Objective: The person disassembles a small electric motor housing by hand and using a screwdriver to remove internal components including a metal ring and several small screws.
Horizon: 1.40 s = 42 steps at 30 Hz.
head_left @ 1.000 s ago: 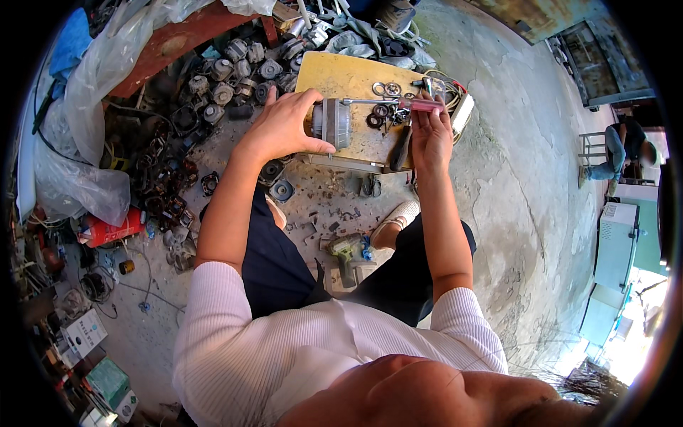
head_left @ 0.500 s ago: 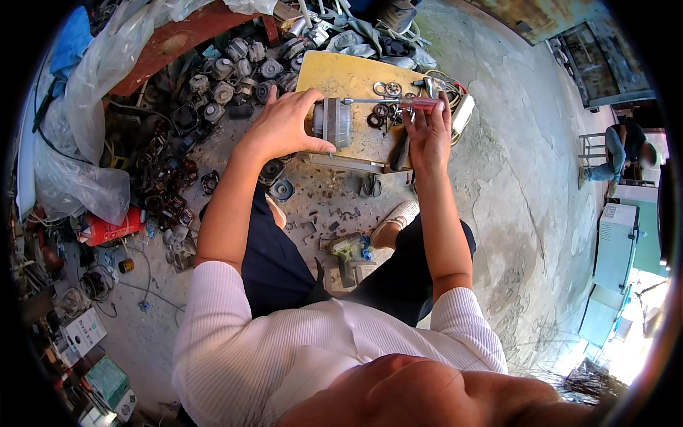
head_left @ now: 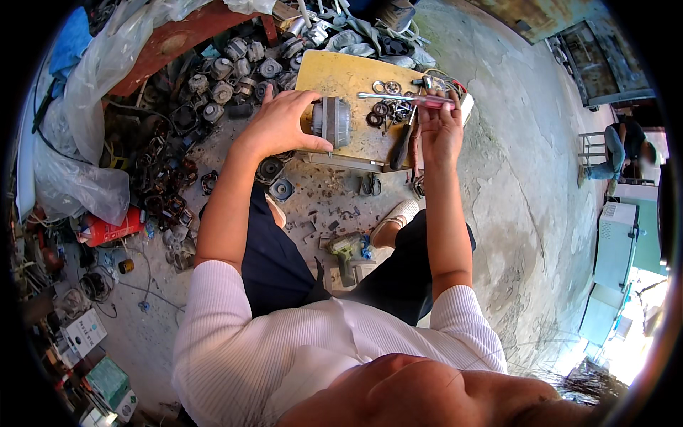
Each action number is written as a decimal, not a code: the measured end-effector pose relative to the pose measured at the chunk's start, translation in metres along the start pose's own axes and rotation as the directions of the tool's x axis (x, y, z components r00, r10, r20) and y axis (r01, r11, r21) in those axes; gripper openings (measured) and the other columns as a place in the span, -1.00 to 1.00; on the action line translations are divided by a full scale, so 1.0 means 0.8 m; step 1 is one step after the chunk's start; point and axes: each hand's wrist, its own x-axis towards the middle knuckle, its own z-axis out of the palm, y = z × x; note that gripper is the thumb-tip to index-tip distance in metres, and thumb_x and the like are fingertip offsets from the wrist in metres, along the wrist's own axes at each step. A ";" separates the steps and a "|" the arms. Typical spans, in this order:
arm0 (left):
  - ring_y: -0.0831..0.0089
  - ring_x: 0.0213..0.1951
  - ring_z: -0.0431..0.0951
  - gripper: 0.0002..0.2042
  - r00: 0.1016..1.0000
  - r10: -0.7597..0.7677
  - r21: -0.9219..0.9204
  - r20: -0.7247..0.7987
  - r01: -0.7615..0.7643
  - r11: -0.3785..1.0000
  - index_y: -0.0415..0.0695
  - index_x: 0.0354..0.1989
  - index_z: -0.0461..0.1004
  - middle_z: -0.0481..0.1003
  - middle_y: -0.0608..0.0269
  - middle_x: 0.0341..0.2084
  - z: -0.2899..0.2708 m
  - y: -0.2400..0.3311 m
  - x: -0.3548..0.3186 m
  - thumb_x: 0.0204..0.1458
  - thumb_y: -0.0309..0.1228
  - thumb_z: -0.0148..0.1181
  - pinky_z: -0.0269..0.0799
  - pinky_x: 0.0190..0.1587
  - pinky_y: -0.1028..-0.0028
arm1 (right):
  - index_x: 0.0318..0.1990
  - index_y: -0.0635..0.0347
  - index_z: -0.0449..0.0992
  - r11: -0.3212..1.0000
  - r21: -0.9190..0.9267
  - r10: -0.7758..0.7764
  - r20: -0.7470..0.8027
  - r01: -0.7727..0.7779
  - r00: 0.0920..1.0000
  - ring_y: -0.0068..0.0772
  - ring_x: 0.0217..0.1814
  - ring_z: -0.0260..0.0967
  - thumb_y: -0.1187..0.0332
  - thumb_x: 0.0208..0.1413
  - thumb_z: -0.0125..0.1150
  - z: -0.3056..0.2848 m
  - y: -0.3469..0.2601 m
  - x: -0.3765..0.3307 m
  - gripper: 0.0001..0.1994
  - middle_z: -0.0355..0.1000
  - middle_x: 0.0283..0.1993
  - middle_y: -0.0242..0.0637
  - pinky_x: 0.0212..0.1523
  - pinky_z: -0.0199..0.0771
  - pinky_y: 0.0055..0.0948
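On the yellow board top [head_left: 318, 71] of a low work stand lies a grey, finned electric motor [head_left: 332, 122]. My left hand [head_left: 281, 127] spans its left side, thumb at the near edge and fingers at the far edge. In my right hand [head_left: 441, 132] is a screwdriver [head_left: 435, 102] with a see-through pinkish-red handle; its metal shaft points left, with the tip apart from the motor. Dark rings [head_left: 375, 119], bright metal rings [head_left: 392, 87] and small screws [head_left: 402, 110] lie near the shaft. A dark-handled tool [head_left: 400, 151] rests by the board's near right corner.
Several old motors [head_left: 223, 92] are heaped on the floor at the left. A green power drill [head_left: 345, 256] stands between my feet among scattered bits. Cables and a white box [head_left: 467, 108] are at the stand's right edge. A person [head_left: 619, 153] sits far right.
My right hand has drawn the screwdriver to the right, so its tip has come away from the motor. My left hand stays at the motor, almost unmoved.
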 end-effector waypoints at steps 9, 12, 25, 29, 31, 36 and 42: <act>0.36 -0.03 0.56 -0.61 0.988 -0.094 -0.493 -0.119 0.024 0.870 -0.16 -0.09 0.59 0.60 0.16 -0.12 -0.006 -0.025 0.018 0.14 -0.07 0.22 0.36 0.08 0.36 | -0.03 0.12 0.40 0.930 -0.177 0.319 -0.044 -0.322 0.947 -0.58 -0.47 0.39 0.32 0.22 0.17 0.025 -0.012 -0.010 -0.78 0.40 -0.38 -0.37 -0.57 0.42 -0.72; 0.42 -0.07 0.57 -0.67 0.986 -0.153 -0.491 -0.069 0.100 0.865 -0.20 -0.13 0.61 0.61 0.19 -0.16 0.007 -0.035 0.028 0.13 -0.17 0.26 0.37 0.07 0.39 | -0.05 0.08 0.44 0.792 -0.424 0.496 0.028 -0.439 0.868 -0.75 -0.59 0.26 0.24 0.20 0.25 0.040 0.011 -0.022 -0.76 0.36 -0.44 -0.50 -0.68 0.15 -0.80; 0.53 -0.14 0.53 -0.73 0.982 -0.184 -0.677 0.035 0.159 0.719 -0.28 -0.17 0.63 0.61 0.21 -0.21 0.015 -0.040 0.041 0.06 -0.32 0.34 0.39 0.01 0.46 | -0.22 0.22 0.57 0.591 -0.778 0.449 0.096 -0.214 0.889 -0.70 -0.64 0.27 0.22 0.14 0.31 0.100 0.058 -0.041 -0.76 0.42 -0.54 -0.46 -0.70 0.17 -0.64; 0.55 -0.15 0.53 -0.73 0.984 -0.177 -0.682 0.020 0.143 0.717 -0.28 -0.18 0.63 0.61 0.23 -0.22 0.018 -0.046 0.041 0.06 -0.32 0.34 0.39 -0.01 0.49 | -0.21 0.22 0.56 0.633 -0.732 0.458 0.092 -0.252 0.884 -0.69 -0.64 0.27 0.26 0.13 0.32 0.093 0.063 -0.038 -0.78 0.41 -0.54 -0.46 -0.73 0.15 -0.64; 0.55 -0.16 0.53 -0.73 0.984 -0.176 -0.674 0.014 0.140 0.726 -0.28 -0.18 0.62 0.61 0.24 -0.23 0.019 -0.048 0.041 0.06 -0.32 0.33 0.39 -0.02 0.49 | -0.21 0.19 0.55 0.658 -0.703 0.460 0.092 -0.270 0.883 -0.71 -0.65 0.25 0.26 0.12 0.32 0.093 0.063 -0.039 -0.79 0.37 -0.55 -0.49 -0.74 0.11 -0.65; 0.55 -0.16 0.53 -0.73 0.986 -0.169 -0.663 0.010 0.133 0.736 -0.28 -0.17 0.62 0.61 0.23 -0.22 0.015 -0.041 0.042 0.08 -0.32 0.31 0.39 -0.01 0.49 | -0.21 0.19 0.53 0.678 -0.668 0.459 0.058 -0.307 0.886 -0.68 -0.65 0.26 0.28 0.12 0.31 0.092 0.060 -0.040 -0.80 0.38 -0.55 -0.47 -0.75 0.10 -0.64; 0.51 -0.13 0.55 -0.72 0.986 -0.166 -0.632 -0.003 0.127 0.764 -0.27 -0.13 0.63 0.62 0.18 -0.19 0.019 -0.047 0.042 0.08 -0.33 0.32 0.40 0.00 0.46 | -0.22 0.16 0.52 0.657 -0.696 0.440 0.041 -0.291 0.897 -0.68 -0.64 0.25 0.23 0.13 0.30 0.090 0.057 -0.042 -0.79 0.34 -0.54 -0.49 -0.73 0.12 -0.63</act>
